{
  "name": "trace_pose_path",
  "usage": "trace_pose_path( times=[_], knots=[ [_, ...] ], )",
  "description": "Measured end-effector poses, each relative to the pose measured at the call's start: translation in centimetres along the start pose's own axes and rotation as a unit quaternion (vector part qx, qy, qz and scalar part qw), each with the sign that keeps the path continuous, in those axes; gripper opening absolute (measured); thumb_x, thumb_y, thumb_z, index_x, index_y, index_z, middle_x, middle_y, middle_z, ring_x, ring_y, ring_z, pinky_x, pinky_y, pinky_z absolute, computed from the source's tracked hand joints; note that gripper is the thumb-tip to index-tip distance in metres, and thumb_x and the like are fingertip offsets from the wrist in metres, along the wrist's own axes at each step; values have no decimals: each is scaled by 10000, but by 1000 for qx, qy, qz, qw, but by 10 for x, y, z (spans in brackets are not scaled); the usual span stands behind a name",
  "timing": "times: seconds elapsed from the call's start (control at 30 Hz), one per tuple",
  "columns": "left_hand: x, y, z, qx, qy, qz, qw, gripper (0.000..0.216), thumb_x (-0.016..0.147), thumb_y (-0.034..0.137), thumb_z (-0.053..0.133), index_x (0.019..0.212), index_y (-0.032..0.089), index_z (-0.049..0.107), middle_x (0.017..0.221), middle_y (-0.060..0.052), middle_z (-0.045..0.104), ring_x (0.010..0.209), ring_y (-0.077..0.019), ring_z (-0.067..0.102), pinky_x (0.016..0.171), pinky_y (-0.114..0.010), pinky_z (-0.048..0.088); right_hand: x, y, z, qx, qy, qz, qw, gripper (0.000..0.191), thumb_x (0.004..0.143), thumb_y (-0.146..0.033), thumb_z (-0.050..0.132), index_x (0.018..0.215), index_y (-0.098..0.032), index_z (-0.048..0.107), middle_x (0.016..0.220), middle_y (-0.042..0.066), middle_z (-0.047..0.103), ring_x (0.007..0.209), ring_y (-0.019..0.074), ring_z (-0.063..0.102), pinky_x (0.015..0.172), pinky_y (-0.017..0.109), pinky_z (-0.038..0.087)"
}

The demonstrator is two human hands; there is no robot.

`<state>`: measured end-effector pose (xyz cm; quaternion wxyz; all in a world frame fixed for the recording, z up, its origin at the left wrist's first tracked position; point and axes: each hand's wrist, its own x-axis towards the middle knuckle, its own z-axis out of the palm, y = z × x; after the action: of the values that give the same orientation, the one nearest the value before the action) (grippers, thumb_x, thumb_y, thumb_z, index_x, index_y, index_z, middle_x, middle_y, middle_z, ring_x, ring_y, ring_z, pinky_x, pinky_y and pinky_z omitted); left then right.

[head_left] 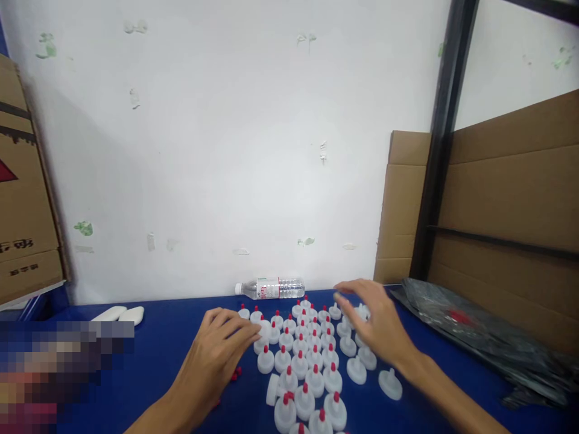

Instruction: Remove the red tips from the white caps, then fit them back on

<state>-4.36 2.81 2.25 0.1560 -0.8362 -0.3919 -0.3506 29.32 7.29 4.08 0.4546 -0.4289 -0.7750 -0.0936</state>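
White plastic nozzle caps (299,364), many with small red tips, stand in a dense cluster on the blue table (154,355). My left hand (221,343) is at the cluster's left side, fingers curled together and closed on a white nozzle cap (264,327); its thumb is mostly hidden. At the far right side, my right hand (375,316) hovers with thumb and forefinger slightly apart, just above a nozzle cap without a red tip (335,311). Several more untipped caps (356,370) lie below it. Loose red tips (236,374) rest beside my left wrist.
A clear water bottle (271,289) lies along the wall. Two white objects (132,316) sit at the back left. Dark plastic bags (479,337) are piled at right, before cardboard (511,199) and a black post (446,132). A carton (27,193) stands left.
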Motion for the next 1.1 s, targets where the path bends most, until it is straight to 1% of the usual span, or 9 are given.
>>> trace_pose_path(
  times=[0.03,0.1,0.17,0.23,0.37,0.57,0.73,0.9,1.1],
  knots=[
    [0,8,-2,5,25,40,999,186,1049,190,539,1127,276,684,967,-1,770,898,-212,650,886,-411,418,-4,-17,1,13,-20,-42,999,250,999,-428,565,1154,-266,676,1143,69,744,1089,259,675,1080,478,416],
    [1,25,-7,-4,67,97,993,200,1056,138,530,1183,240,646,930,2,766,856,-179,656,849,-376,420,-12,-47,4,41,-71,-164,983,409,981,-384,619,1364,-255,560,1280,96,696,1186,259,645,1168,532,318],
    [3,39,-9,-22,94,152,984,158,1052,108,534,1124,193,646,892,1,772,812,-153,666,786,-334,438,-18,-68,7,63,-102,-243,963,533,978,-424,643,1449,-236,479,1335,106,672,1218,233,636,1195,490,289],
    [4,48,-9,-26,109,190,975,144,1055,108,527,1080,168,655,864,-8,774,788,-147,672,738,-316,454,-21,-79,10,84,-99,-278,952,448,1020,-412,599,1419,-236,497,1267,76,709,1149,181,667,1173,406,313],
    [3,51,-5,29,104,210,972,145,1048,123,531,1095,155,664,864,-29,766,757,-174,662,685,-327,457,-22,-81,14,100,-83,-281,951,235,1071,-294,523,1291,-223,565,1110,19,748,997,136,694,1077,329,360],
    [4,53,0,130,125,202,963,176,1064,115,471,1050,131,646,832,-44,741,760,-209,649,771,-378,438,-22,-79,14,102,-95,-268,953,186,1034,-297,589,1200,-211,595,1037,13,740,900,155,680,1009,361,378],
    [7,58,5,161,97,189,964,222,1061,96,427,1001,118,640,790,-42,679,749,-221,587,813,-421,406,-22,-75,19,89,-79,-273,955,190,1024,-314,603,1185,-215,615,1006,11,742,861,160,664,1017,387,367],
    [4,57,7,135,70,173,973,262,982,38,398,990,140,639,797,-58,635,768,-243,536,811,-432,376,-22,-73,21,77,-54,-289,953,183,1010,-327,631,1161,-224,630,977,-12,752,850,149,649,1037,383,363],
    [3,56,14,-5,-14,91,996,260,926,22,362,815,215,497,763,-22,605,681,-213,485,707,-380,335,-23,-75,27,48,-39,-320,946,205,999,-402,657,1082,-215,639,927,-16,762,826,149,642,1056,393,367]
  ],
)
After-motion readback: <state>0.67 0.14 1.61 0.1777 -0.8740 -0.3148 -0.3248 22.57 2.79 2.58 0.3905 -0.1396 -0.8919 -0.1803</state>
